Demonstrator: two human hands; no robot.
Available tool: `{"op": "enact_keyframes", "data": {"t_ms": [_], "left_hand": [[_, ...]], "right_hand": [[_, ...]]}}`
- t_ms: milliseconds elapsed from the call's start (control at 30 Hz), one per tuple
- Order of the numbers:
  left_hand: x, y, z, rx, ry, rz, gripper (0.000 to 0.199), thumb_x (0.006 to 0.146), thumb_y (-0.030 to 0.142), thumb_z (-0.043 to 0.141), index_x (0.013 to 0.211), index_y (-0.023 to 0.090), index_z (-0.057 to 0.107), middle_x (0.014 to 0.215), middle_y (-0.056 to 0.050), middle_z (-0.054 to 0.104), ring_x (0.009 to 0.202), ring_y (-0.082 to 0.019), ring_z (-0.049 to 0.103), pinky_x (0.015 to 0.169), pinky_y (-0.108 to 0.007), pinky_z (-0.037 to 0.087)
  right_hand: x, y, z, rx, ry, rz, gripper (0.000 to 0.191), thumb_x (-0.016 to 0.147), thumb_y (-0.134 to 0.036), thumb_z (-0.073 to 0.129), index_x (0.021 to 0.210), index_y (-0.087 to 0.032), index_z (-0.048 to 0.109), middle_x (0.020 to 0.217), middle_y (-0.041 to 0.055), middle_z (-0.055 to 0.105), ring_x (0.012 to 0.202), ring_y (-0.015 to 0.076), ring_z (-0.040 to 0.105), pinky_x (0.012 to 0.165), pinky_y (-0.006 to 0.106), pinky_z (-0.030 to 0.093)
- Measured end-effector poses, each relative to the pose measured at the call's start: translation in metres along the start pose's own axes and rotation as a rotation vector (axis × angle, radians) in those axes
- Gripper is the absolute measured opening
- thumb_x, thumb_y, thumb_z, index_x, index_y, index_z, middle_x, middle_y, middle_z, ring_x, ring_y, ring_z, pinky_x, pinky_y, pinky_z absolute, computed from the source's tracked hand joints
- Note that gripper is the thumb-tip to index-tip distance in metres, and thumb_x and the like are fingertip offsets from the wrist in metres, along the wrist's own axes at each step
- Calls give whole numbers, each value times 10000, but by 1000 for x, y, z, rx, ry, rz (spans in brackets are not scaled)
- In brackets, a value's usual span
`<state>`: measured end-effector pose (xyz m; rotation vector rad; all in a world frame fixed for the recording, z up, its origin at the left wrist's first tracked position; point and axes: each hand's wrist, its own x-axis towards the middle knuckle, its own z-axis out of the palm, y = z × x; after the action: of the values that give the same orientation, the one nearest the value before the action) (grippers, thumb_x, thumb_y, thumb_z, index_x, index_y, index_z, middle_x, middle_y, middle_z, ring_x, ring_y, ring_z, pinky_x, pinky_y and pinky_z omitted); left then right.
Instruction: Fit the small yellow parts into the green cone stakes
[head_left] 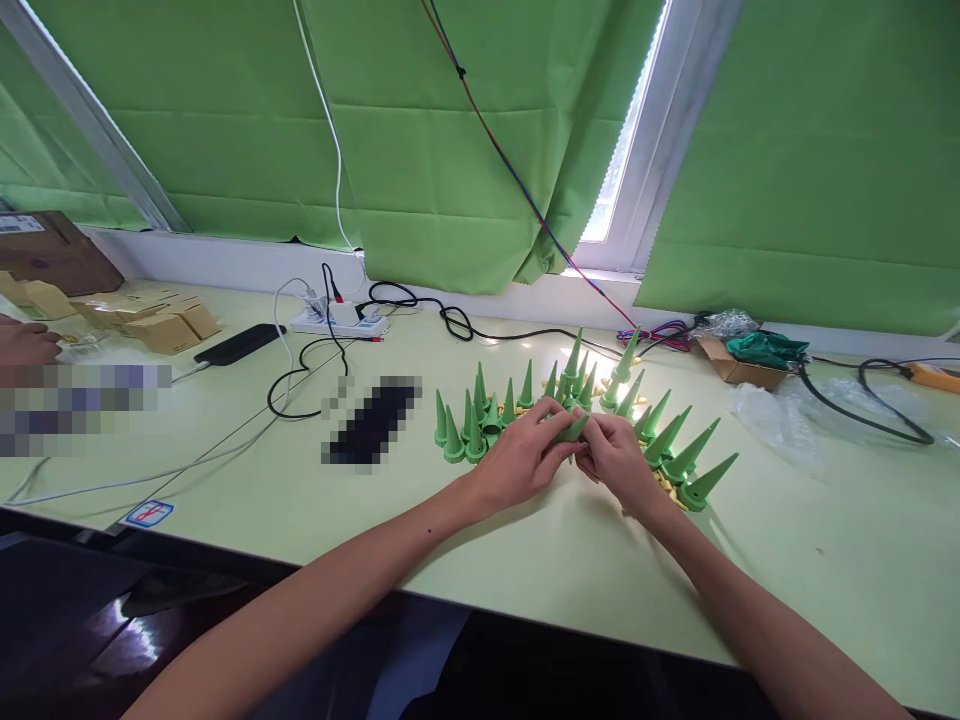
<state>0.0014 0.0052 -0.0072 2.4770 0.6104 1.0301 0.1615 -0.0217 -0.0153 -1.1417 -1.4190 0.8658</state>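
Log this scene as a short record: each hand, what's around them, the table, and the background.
Left hand: holding a green cone
Right hand: fingers at the same cone; grip unclear
Around hands: more green cones, yellow pieces
Table, left: cardboard boxes, another person's hand
Table, back: power strip
Table, right: brown box, clear plastic
Background: green curtains

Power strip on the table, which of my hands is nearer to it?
Left. Your left hand is to the right of the power strip and closer to you; your right hand is farther right, past the left one.
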Motion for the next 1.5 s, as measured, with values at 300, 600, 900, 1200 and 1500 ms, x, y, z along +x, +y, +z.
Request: {"op": "enact_keyframes", "data": {"t_ms": [300,600,900,1200,1500], "left_hand": [[-4,-4,1,68,-28,33,223,993,251,423,1177,214,544,1150,-88,530,769,-124,553,693,-263,484],[-4,-4,2,154,-28,68,227,995,240,403,1184,210,525,1128,-90,539,707,-111,529,615,-246,448],[-3,-3,2,203,-22,104,228,1007,255,368,1162,199,525,1133,-97,537,667,-101,509,589,-249,433],[-5,-5,2,297,-38,120,256,966,168,361,1165,214,515,1120,-90,528,620,-92,480,533,-241,362],[-6,-3,2,386,-81,87,236,933,123,371,1065,208,548,1166,-114,532,632,-108,485,505,-255,252]], "right_hand": [[1,2,-1,-41,4,-9,551,926,-537,490,497,-211,374,382,-51,333,372,79,296,385,256,239],[2,-2,-1,-16,-12,-4,528,903,-500,497,473,-211,392,377,-40,351,370,83,309,393,255,237],[0,-2,0,97,-19,60,515,872,-519,560,503,-210,378,401,-56,329,372,74,303,389,245,209],[0,-8,1,184,-10,111,502,840,-504,609,503,-206,386,435,-70,280,366,64,294,370,235,214],[0,-8,1,233,-25,129,481,855,-408,604,486,-199,376,428,-64,307,363,65,330,371,227,230]]}}
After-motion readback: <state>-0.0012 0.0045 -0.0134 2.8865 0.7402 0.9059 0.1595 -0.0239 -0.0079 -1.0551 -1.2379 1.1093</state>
